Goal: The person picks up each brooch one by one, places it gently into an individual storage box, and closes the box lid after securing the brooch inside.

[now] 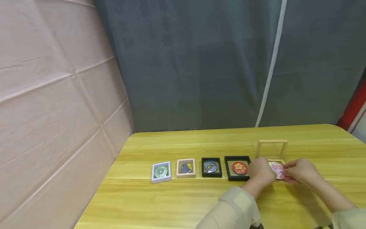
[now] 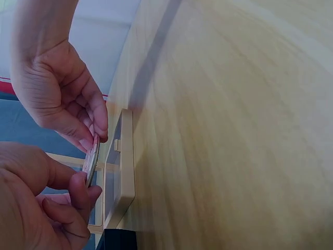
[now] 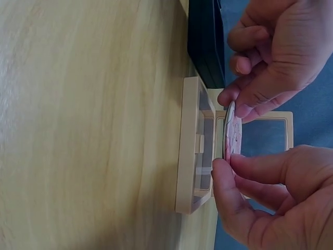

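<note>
A round badge (image 1: 276, 170) with a pink and white picture is held between both hands. My left hand (image 1: 261, 171) pinches its left edge, and my right hand (image 1: 303, 171) pinches the right edge between thumb and fingers. In the right wrist view the badge (image 3: 233, 133) stands nearly edge-on, close over a light wooden-coloured display frame (image 3: 188, 146). The lid (image 1: 273, 141) of that frame is raised upright at the back, its clear film showing. A small catch (image 3: 199, 144) sits on the frame's front edge.
Left of the hands, a black frame (image 1: 227, 171) holds a red star badge (image 1: 239, 168). Further left in a row stand a smaller black frame (image 1: 211, 175), a beige frame (image 1: 186, 175) and a white frame (image 1: 161, 180), each with a badge. A grey curtain (image 1: 200, 63) hangs behind the table.
</note>
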{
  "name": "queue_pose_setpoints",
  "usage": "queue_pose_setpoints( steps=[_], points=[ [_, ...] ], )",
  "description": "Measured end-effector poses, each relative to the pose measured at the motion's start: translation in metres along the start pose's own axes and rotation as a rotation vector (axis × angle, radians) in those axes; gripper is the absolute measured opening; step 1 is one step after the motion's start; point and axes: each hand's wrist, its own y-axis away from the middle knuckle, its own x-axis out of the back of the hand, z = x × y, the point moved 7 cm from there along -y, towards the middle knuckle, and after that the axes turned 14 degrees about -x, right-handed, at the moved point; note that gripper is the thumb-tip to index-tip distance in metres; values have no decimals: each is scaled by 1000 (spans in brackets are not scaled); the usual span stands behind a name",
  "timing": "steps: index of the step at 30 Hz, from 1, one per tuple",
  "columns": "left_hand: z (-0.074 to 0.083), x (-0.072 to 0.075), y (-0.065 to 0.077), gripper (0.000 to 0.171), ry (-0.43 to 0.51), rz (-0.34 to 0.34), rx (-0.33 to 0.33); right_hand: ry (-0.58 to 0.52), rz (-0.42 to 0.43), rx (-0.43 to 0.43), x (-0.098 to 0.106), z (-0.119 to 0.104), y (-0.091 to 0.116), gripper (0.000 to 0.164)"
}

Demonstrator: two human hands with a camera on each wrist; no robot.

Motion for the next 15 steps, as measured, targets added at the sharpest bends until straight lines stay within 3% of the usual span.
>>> queue_pose_setpoints(
  steps=[8, 15],
  points=[
    [-2, -2, -5, 23, 7, 9, -9, 26, 44, 27, 0, -2, -5, 33],
    [1, -3, -11, 22, -89, 16, -45, 20, 66, 25, 0, -2, -7, 35]
  ],
)
